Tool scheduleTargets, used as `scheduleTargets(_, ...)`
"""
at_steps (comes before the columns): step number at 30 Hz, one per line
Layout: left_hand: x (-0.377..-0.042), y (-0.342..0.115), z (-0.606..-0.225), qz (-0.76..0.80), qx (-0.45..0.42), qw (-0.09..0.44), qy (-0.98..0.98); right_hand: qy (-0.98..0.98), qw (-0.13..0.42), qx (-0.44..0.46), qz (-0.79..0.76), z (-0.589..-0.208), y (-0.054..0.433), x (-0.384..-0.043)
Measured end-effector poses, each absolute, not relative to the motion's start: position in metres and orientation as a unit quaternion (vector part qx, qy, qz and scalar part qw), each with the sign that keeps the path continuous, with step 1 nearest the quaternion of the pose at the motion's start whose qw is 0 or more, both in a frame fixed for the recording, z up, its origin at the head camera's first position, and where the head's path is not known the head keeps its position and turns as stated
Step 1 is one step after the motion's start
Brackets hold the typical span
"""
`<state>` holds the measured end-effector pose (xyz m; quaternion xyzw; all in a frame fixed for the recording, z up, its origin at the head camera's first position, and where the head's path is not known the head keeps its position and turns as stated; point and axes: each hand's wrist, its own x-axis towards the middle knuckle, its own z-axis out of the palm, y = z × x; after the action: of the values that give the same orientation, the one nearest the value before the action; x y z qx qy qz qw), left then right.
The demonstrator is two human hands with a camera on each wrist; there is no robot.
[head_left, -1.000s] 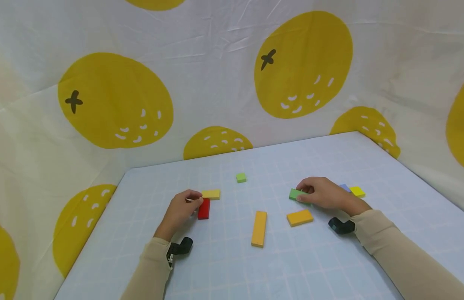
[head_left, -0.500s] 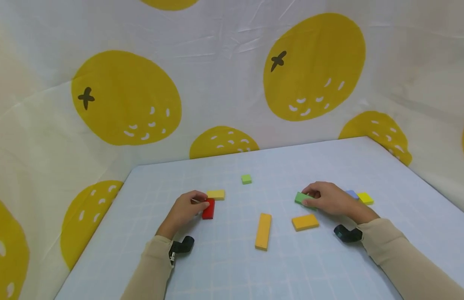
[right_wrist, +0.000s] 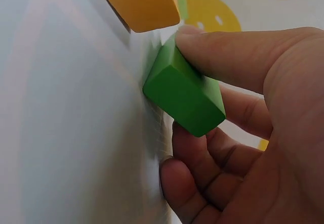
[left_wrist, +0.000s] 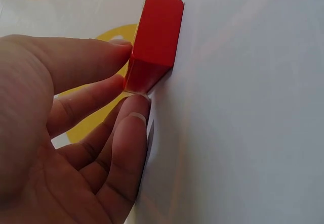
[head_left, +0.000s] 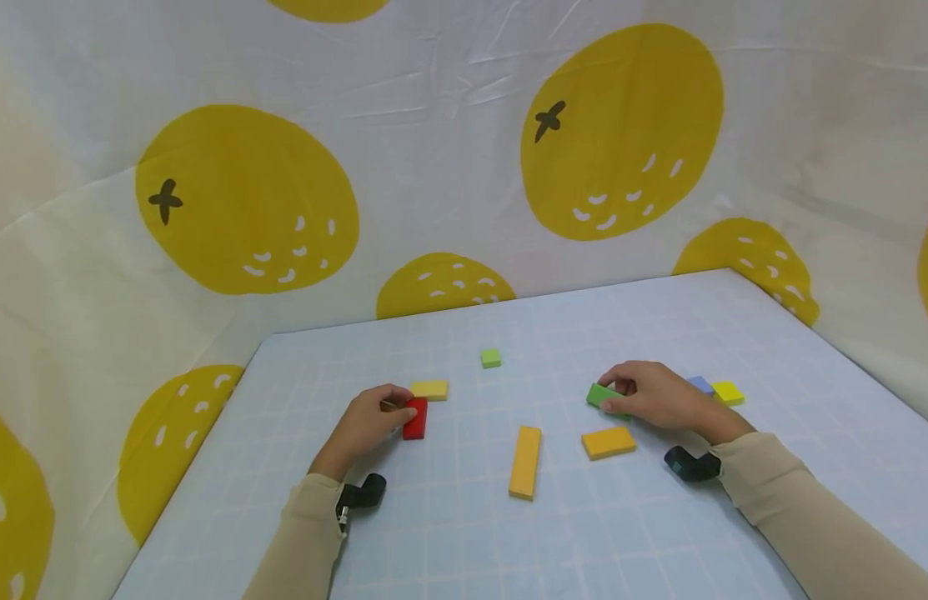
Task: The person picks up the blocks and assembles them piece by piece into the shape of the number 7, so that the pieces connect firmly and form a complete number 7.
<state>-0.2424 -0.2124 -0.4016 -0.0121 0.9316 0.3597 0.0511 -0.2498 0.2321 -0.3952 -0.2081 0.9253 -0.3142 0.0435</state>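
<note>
My left hand [head_left: 364,425] is at a red block [head_left: 414,419], with thumb and forefinger pinching its left side. Up close in the left wrist view, the thumb lies along the edge of the red block [left_wrist: 158,29], while the other fingers curl loosely below. Off to the right, my right hand [head_left: 653,400] pinches a green block [head_left: 604,397] between thumb and fingers. One end of the green block [right_wrist: 185,92] faces the right wrist camera; its far part is hidden behind the thumb. A pale yellow block [head_left: 430,390] lies just behind the red one.
Two orange blocks lie between the hands: a long one [head_left: 525,463] and a shorter one [head_left: 609,443] near the right hand. A small light green block [head_left: 490,358] sits farther back. Beyond the right wrist are a blue block [head_left: 700,385] and a bright yellow block [head_left: 729,393].
The head view has shifted slightly. Both hands keep their hold, and the blocks stay in the same places relative to one another.
</note>
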Motion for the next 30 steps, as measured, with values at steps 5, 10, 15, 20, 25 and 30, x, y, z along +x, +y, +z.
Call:
scheduleTargets(5,-0.2415,-0.2129,-0.4028,0.359,-0.006,0.046,0.932,0.927,0.042,-0.209,-0.308,-0.3961,0.2321,-0.2519)
scheduleTargets(10,-0.2411,-0.212,-0.403,0.359,-0.008,0.045,0.932,0.928,0.047,-0.208,-0.307,-0.3946,0.2313,-0.2514)
scheduleTargets(15,-0.2417,-0.2118,-0.4042,0.358,-0.014,0.045,0.933,0.926,0.051,-0.209,-0.311,-0.3935,0.2319,-0.2503)
scheduleTargets(20,-0.2418,-0.2114,-0.4044,0.356,-0.018,0.046,0.933,0.923,0.052,-0.208,-0.319,-0.3923,0.2324,-0.2503)
scheduleTargets(25,-0.2416,-0.2115,-0.404,0.353,-0.012,0.044,0.934,0.922,0.047,-0.206,-0.325,-0.3915,0.2328,-0.2504)
scheduleTargets(30,-0.2417,-0.212,-0.4042,0.353,-0.01,0.043,0.934,0.919,0.044,-0.203,-0.334,-0.3918,0.234,-0.2513)
